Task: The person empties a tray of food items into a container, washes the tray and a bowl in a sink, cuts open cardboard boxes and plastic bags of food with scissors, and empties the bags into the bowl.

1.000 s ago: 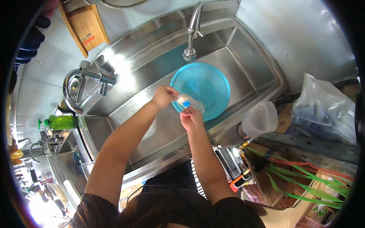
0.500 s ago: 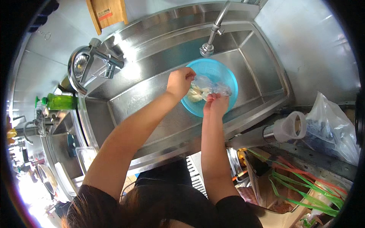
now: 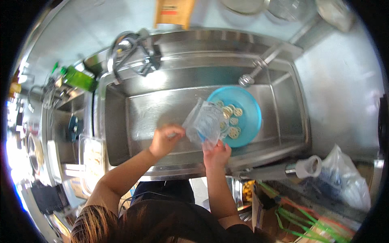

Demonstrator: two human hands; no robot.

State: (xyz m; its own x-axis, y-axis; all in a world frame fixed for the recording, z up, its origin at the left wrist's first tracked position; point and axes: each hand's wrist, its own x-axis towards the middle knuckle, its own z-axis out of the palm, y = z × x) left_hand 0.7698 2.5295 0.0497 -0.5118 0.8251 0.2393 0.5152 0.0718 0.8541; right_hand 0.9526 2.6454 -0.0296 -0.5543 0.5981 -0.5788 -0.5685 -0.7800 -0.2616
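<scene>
A clear plastic bag (image 3: 204, 121) hangs between my two hands over the near side of the sink. My left hand (image 3: 166, 139) is closed, its fingertips pinched at the bag's left edge. At the lower end of the bag, my right hand (image 3: 216, 154) grips the plastic. Round pale lotus root slices (image 3: 234, 132) with holes lie in a blue plastic basin (image 3: 254, 109), just beyond the bag. The bag covers the basin's left part, and whether any slices are still inside it I cannot tell.
The basin stands in a steel sink (image 3: 150, 117). A spray tap (image 3: 246, 80) hangs beside the basin's far rim, and a curved faucet (image 3: 115, 60) stands at the left. Further left is a green bottle (image 3: 79, 79). A white plastic bag (image 3: 348, 178) lies at the right.
My hands have drawn the bag out of the basin, toward me and leftward. Lotus root slices now lie loose in the basin. The view has shifted too.
</scene>
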